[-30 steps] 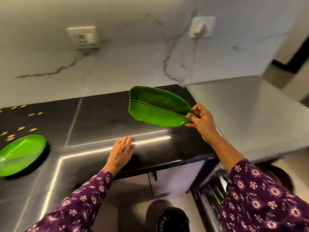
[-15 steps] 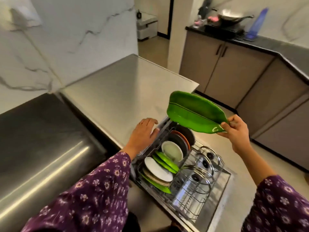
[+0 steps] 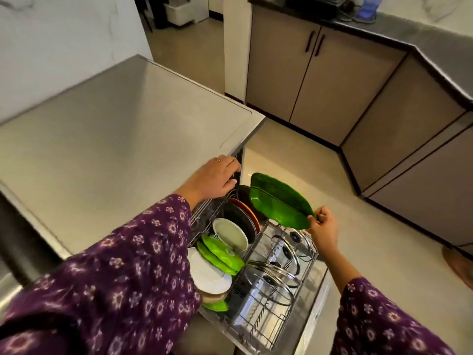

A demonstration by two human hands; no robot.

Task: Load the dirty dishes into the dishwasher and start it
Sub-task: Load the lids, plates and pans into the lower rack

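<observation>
right hand (image 3: 323, 226) fingers pinching green leaf plate (image 3: 279, 201) by its tip, rack (image 3: 312, 255) just below, left hand (image 3: 215, 178) fingers hooked over tabletop (image 3: 115, 137) edge

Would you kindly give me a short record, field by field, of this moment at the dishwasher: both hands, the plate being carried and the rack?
left hand: rests on the counter edge, fingers curled over it
right hand: pinches the tip of the leaf plate
leaf plate: green, tilted, in the air above the rack's far end, not yet loaded
rack: pulled out
rack contents: white plates, green plates and dark pans on edge, counter side; glass lids in the outer wire slots
</observation>
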